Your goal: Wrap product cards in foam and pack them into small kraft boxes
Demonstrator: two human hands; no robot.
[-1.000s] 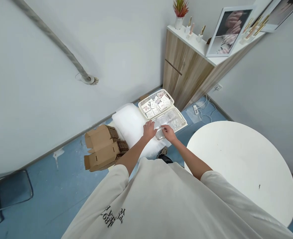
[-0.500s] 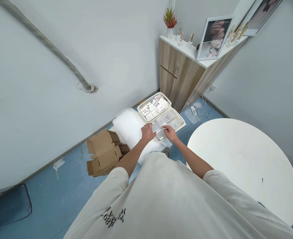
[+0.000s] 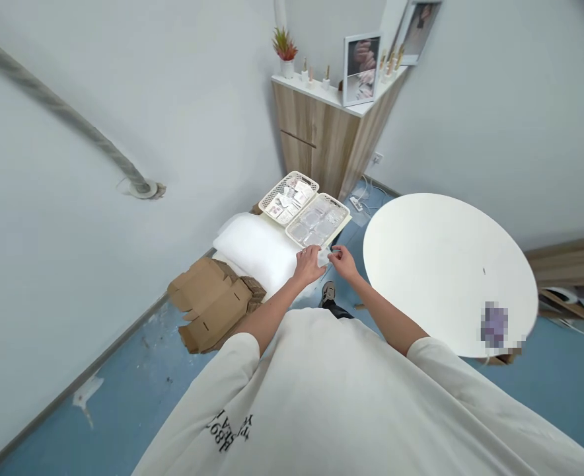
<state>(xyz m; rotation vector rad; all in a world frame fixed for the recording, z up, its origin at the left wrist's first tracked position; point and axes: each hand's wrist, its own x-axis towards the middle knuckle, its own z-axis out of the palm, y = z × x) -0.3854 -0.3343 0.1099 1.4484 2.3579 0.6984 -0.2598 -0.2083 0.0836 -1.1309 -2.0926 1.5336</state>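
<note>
A small translucent plastic packet (image 3: 324,256) is between my two hands, in front of the baskets. My left hand (image 3: 308,264) grips its left side with fingers closed. At its right edge my right hand (image 3: 343,262) pinches with thumb and fingertips. Just beyond my hands lies a white basket (image 3: 345,217) of clear plastic packets (image 3: 316,221). Beside it, farther left, a second white perforated basket (image 3: 267,196) holds small printed cards or packets (image 3: 288,201). What the packet contains is too small to make out.
White soft wrapping material (image 3: 257,248) lies left of my hands, with flattened brown cardboard boxes (image 3: 213,301) nearer me. A round white table (image 3: 435,264) stands right. Behind the baskets is a wood-grain cabinet (image 3: 316,132); a power strip (image 3: 356,203) rests on the floor.
My hands have come back from over the clear-packet basket, and the plastic packet is now held in front of it. The view has turned to the right.
</note>
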